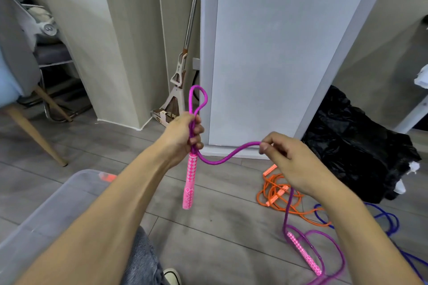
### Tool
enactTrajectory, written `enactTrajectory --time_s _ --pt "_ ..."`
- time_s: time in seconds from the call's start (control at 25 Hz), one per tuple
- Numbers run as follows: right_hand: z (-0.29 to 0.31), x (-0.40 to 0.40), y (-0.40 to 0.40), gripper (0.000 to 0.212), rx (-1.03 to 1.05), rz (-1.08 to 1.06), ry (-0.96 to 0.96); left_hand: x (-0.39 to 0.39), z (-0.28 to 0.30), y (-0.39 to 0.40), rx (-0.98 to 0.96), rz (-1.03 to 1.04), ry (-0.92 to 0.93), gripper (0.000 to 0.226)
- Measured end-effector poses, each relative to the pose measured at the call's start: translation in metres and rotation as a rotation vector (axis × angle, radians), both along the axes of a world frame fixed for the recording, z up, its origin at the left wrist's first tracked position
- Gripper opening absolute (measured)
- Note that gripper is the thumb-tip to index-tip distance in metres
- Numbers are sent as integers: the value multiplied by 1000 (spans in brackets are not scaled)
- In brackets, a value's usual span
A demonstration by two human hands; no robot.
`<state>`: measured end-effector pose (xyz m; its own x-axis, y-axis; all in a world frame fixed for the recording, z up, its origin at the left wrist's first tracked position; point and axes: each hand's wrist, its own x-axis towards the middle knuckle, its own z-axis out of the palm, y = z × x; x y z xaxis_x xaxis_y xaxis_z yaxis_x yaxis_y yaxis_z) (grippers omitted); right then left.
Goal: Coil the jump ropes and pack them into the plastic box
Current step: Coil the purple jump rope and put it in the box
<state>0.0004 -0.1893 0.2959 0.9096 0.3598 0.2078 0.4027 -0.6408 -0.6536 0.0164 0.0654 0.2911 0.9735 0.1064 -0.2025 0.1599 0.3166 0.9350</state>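
A: Where is the purple jump rope (228,156)?
B: The left hand (183,133) has its fingers curled around a small loop of it, one pink handle (190,183) hanging below. The right hand (284,157) pinches the cord farther along.
A: The rest?
B: It trails to the floor (220,233) at near right, beside an orange rope (275,192). The plastic box (55,210) sits near left.

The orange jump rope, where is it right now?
In the head view the orange jump rope lies in a loose heap on the floor right of centre, just beyond the right hand, between the black bag and the purple rope's second pink handle.
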Motion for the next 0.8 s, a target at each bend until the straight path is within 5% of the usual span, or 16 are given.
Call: enactTrajectory --time_s 0.2,0.52,0.64,0.8 --pt "4 -16 34 17 75 -20 -107 -21 -4 -33 343 -235 -167 24" --pt "-3 -15 38 20 131 -133 -122 -35 -2 -54 529 -378 -304 27" --pt "-3 -10 35 28 103 -112 -75 -33 -2 -49 446 -361 -291 25" --pt "-2 3 0 30 85 7 210 -10 -4 -21 117 -45 -191 25"
